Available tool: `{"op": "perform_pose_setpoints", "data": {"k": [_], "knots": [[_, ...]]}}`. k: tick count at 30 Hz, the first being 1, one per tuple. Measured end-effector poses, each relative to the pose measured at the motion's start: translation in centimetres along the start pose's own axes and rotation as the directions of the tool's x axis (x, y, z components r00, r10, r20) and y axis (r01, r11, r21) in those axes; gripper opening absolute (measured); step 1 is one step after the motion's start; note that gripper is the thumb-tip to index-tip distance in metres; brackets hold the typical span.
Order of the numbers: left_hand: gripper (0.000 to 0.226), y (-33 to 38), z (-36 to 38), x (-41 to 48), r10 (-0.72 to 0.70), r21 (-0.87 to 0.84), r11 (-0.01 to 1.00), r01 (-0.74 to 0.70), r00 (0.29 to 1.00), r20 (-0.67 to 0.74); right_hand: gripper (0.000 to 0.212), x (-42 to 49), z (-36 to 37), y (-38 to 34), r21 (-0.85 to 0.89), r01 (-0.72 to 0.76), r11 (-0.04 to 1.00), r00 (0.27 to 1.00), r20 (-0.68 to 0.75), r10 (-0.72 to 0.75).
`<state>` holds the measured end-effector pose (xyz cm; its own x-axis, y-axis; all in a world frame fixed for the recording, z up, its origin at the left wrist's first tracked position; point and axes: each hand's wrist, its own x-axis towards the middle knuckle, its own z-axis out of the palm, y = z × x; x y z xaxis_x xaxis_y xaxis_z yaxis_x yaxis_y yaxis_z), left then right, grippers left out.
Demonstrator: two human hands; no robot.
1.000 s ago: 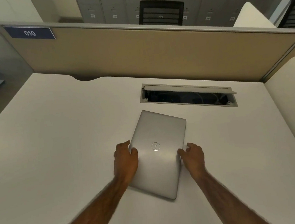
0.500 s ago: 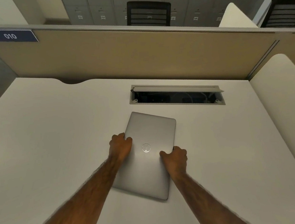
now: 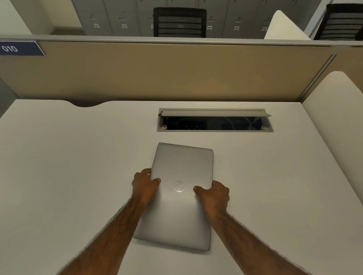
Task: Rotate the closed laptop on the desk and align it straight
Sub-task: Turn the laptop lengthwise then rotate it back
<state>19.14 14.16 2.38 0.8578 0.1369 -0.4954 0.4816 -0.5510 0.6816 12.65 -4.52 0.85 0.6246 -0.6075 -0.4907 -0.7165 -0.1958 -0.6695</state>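
Observation:
A closed silver laptop [image 3: 182, 215] with a round logo on its lid lies on the white desk [image 3: 60, 179], its long side running away from me and tilted slightly clockwise. My left hand [image 3: 145, 185] grips its left edge, thumb on the lid and fingers curled around the side. On the opposite edge my right hand [image 3: 213, 193] holds the laptop the same way, thumb lying on the lid near the logo. Both forearms cover parts of the laptop's near half.
An open cable tray [image 3: 214, 121] is cut into the desk just beyond the laptop. A tan partition [image 3: 171, 73] with a blue "010" sign [image 3: 9, 49] closes the far edge. A second white desk [image 3: 344, 124] adjoins on the right. Black chairs and grey lockers stand behind.
Both hands went from resting loosely beside the laptop to gripping its left and right edges. The laptop's tilt looks about the same; the camera view shifted a little.

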Motion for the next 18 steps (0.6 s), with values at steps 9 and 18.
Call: {"op": "perform_pose_setpoints", "data": {"k": [9,18], "knots": [[0.055,0.8,0.3,-2.8,-0.006,-0.102,0.995,0.001,0.999,-0.045,0.062,1.4,-1.6,-0.1,0.12,0.065,0.991,0.997,0.032,-0.069],[0.05,0.7,1.1,-6.0,-0.097,-0.267,0.961,0.073,0.992,-0.077,0.034,3.2,-3.3,-2.0,0.198,0.134,0.971,0.984,0.093,-0.154]]}}
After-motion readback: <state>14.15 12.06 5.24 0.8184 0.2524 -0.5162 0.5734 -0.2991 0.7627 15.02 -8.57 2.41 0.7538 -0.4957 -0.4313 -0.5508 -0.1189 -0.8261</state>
